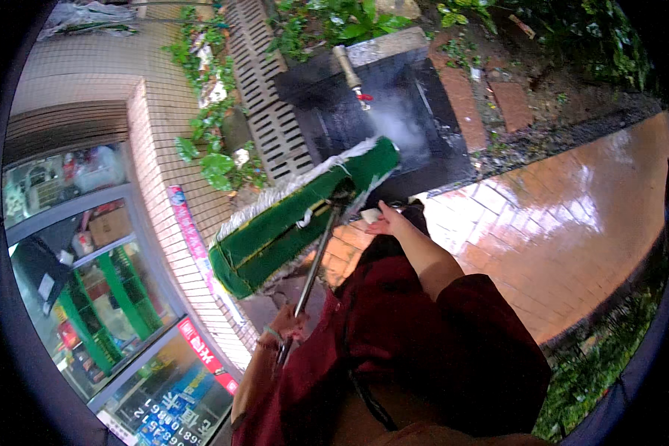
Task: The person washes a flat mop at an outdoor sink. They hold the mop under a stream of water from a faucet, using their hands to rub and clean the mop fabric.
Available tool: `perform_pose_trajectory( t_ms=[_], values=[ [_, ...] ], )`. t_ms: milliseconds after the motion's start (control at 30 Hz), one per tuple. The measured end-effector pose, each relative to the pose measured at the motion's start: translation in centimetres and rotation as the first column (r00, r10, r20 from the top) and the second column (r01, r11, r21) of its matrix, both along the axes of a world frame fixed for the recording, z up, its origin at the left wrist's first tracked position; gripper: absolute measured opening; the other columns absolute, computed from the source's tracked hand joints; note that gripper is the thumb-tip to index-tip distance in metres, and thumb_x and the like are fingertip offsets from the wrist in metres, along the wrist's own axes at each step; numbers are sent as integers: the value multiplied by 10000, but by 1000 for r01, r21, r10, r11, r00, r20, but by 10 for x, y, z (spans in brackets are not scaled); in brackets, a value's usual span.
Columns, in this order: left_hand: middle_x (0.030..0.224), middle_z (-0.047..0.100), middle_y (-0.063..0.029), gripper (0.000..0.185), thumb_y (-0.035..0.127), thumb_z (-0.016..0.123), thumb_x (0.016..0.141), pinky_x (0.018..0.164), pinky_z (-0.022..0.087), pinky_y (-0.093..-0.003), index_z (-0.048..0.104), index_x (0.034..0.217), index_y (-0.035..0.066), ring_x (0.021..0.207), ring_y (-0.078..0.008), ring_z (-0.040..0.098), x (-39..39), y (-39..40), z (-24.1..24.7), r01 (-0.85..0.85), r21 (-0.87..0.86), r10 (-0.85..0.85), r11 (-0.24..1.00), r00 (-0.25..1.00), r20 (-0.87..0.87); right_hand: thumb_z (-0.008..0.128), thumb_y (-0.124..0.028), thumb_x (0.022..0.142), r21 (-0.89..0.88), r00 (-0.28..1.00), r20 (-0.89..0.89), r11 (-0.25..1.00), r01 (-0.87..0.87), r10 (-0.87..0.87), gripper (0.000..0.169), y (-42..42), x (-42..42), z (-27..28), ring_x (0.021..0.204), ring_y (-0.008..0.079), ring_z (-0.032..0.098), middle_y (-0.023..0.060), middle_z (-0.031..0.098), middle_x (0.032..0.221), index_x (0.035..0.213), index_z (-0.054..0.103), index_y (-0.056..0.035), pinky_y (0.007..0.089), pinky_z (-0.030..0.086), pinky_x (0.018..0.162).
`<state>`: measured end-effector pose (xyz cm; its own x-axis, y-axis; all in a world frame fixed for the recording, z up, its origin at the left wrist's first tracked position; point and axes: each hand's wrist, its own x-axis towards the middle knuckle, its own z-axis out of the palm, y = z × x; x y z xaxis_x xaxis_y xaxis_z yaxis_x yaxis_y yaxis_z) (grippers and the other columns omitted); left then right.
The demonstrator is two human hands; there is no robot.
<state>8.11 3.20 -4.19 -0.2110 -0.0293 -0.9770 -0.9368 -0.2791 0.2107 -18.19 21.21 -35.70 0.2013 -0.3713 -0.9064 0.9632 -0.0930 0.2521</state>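
Observation:
A wide flat mop with a green cloth back [279, 240] and white fringe is raised aslant before me. Its metal handle [316, 259] runs down to my left hand [287, 324], which is closed around the pole. The mop's far end reaches over a black-tiled basin [449, 161]. Above that basin a tap with a red lever [364, 97] sprays water towards the mop's tip. My right hand [389, 221] is stretched out just right of the mop head. A small whitish thing [371, 215] shows at its fingers; whether the hand holds it is unclear.
Left of the basin runs a slotted drain grate [267, 111], with low plants [214, 161] beside it. A tiled wall [173, 167] and a glass shopfront [95, 267] bearing writing stand at left. Wet, shiny paving [563, 223] extends right, edged by shrubs [607, 362].

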Motion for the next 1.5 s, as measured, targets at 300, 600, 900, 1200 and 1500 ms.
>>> perform_pose_trajectory(
  t_ms=[300,600,900,1200,1500],
  values=[
    [908,594,-14,327,226,597,782,702,426,-274,555,1029,16,828,-87,486,67,18,115,114,-105,-142,988,937,-318,512,-621,722,-37,893,-64,895,444,-446,705,-78,-24,-16,1098,344,413,94,435,1248,1217,433,-125,563,327,886],
    [983,572,-11,354,196,586,796,761,421,-269,518,1086,5,881,-89,481,52,16,52,56,56,-17,997,845,-535,561,-521,736,-258,717,-440,841,476,-541,551,-16,-145,103,1073,277,456,51,495,1190,1139,512,-148,480,330,923],
    [1098,517,-7,394,150,540,832,865,383,-270,440,1182,1,979,-96,455,-58,19,42,228,45,-136,973,715,-686,619,-254,778,-311,406,-786,865,394,-467,433,25,-228,237,998,212,514,74,538,1113,1136,484,-51,361,417,867],
    [784,563,-28,277,220,541,784,577,443,-275,502,997,47,655,-108,524,-118,31,-30,411,-116,-420,904,810,-409,675,-72,682,-174,127,-977,985,-13,-171,538,47,-272,281,968,194,515,82,528,1087,1162,439,-10,318,412,839],
    [553,519,-21,144,197,573,758,352,384,-228,539,805,66,411,-97,482,-145,65,-123,98,18,-93,995,977,-192,697,-66,648,126,182,-963,927,-354,201,401,33,-228,194,896,143,536,27,589,936,1022,553,-41,290,387,824]
  ],
)
